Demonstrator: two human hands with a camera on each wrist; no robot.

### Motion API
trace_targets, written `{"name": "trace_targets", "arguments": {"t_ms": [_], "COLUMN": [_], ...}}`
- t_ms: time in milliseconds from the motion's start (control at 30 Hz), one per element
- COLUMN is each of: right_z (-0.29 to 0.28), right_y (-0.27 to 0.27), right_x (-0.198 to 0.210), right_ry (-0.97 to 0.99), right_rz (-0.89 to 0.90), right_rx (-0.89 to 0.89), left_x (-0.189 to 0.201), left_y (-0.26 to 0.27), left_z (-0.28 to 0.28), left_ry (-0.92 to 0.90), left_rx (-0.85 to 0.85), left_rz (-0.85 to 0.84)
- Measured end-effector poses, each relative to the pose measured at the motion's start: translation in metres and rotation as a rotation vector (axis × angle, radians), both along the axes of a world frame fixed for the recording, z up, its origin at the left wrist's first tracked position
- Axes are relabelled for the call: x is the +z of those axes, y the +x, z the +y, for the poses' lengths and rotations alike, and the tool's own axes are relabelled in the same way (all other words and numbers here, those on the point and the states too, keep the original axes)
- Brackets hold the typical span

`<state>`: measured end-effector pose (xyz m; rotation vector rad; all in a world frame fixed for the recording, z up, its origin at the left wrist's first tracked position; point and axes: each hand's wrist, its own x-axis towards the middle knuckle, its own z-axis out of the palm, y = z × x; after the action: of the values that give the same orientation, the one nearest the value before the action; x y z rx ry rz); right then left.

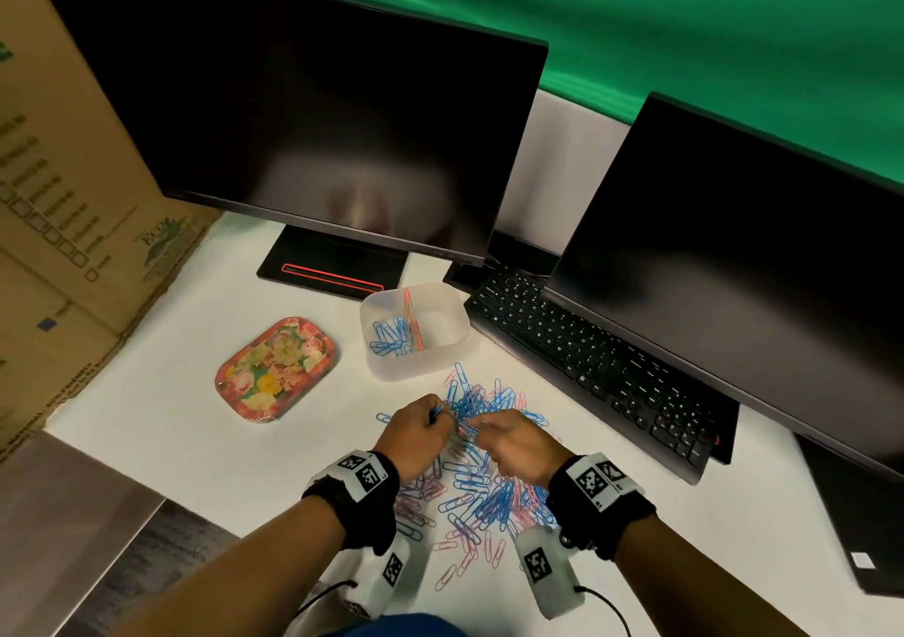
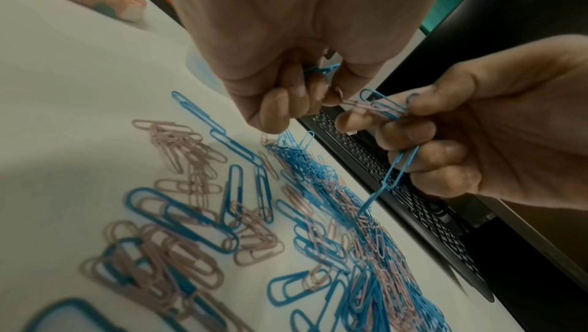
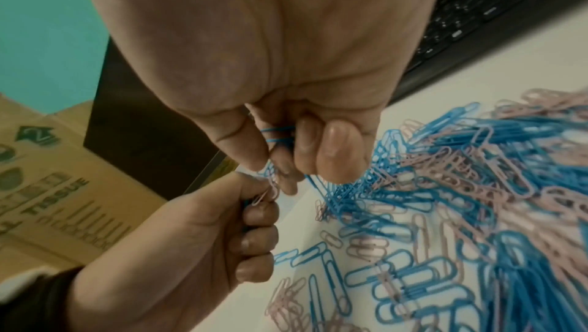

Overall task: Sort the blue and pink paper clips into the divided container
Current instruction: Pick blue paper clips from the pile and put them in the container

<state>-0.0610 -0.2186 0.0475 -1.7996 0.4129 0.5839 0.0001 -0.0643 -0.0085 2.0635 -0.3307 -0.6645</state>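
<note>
The left hand (image 2: 286,43) curls its fingers around blue clips (image 2: 321,70). The right hand (image 2: 461,121), just beside it, pinches linked blue and pink clips (image 2: 381,107). Below both lies the mixed clip pile (image 1: 482,480); beyond the fingertips stands the divided container (image 1: 416,360), blue clips in its left compartment.

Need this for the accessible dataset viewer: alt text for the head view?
Two hands, left hand and right hand, pinch blue clips above a mixed pile of blue and pink paper clips on a white table. Beyond it a clear divided container holds blue clips on its left side, near a floral tin and a keyboard.
</note>
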Motion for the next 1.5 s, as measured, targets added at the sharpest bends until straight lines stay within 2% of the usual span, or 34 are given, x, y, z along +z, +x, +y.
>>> {"name": "trace_targets", "arguments": {"t_ms": [200, 333, 533, 633, 833, 1033, 1233, 1300, 1433, 1500], "right_z": [-0.002, -0.006, -0.005, -0.007, -0.010, -0.006, 0.003, 0.004, 0.007, 0.009], "right_y": [-0.002, -0.003, -0.003, -0.004, 0.000, -0.002, 0.003, 0.002, 0.004, 0.008], "right_x": [-0.004, -0.005, -0.007, -0.014, -0.020, -0.021, -0.037, -0.036, -0.034, -0.034], "right_ry": [-0.268, -0.274, -0.252, -0.296, -0.308, -0.127, -0.112, -0.109, -0.098, -0.109], "right_rz": [-0.182, -0.350, -0.365, -0.336, -0.296, -0.241, -0.214, -0.223, -0.208, -0.205], "right_rx": [0.159, 0.200, 0.227, 0.196, -0.057, -0.239, -0.309, -0.297, -0.176, -0.170], "left_x": [0.001, 0.002, 0.007, 0.010, 0.012, 0.015, 0.020, 0.024, 0.031, 0.030], "left_y": [0.004, 0.002, 0.005, 0.004, 0.000, 0.001, 0.002, 0.004, -0.003, -0.005], "left_z": [-0.001, 0.000, -0.001, 0.001, 0.001, 0.001, -0.001, 0.001, -0.001, -0.003], "left_ry": [0.000, -0.069, -0.156, -0.161, -0.206, -0.110, 0.019, 0.069, 0.192, 0.183], "left_rx": [0.017, -0.080, -0.172, -0.190, -0.121, -0.208, -0.270, -0.305, -0.493, -0.489], "left_rz": [0.015, 0.149, 0.284, 0.297, 0.313, 0.170, 0.069, 0.058, 0.010, 0.016]}}
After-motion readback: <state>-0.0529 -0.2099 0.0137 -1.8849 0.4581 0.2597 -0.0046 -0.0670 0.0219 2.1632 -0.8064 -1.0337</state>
